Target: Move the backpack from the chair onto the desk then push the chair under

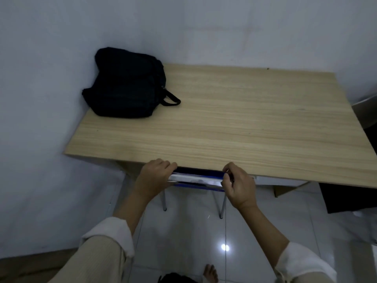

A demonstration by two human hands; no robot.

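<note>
left hand (156, 176) and right hand (238, 183) fingers curled tight on chair (196, 179) top rail, chair mostly under tabletop (234, 123), backpack (127, 83) well beyond left fingers, on far-left corner

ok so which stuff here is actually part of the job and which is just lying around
Part of the job:
- black backpack, lying on the desk's far left corner
- wooden desk
- chair, its metal top rail at the desk's front edge
- left hand and right hand, each with a grip on that rail

Just lying about:
- dark object on the floor at right
- round metal thing at the right edge
</note>
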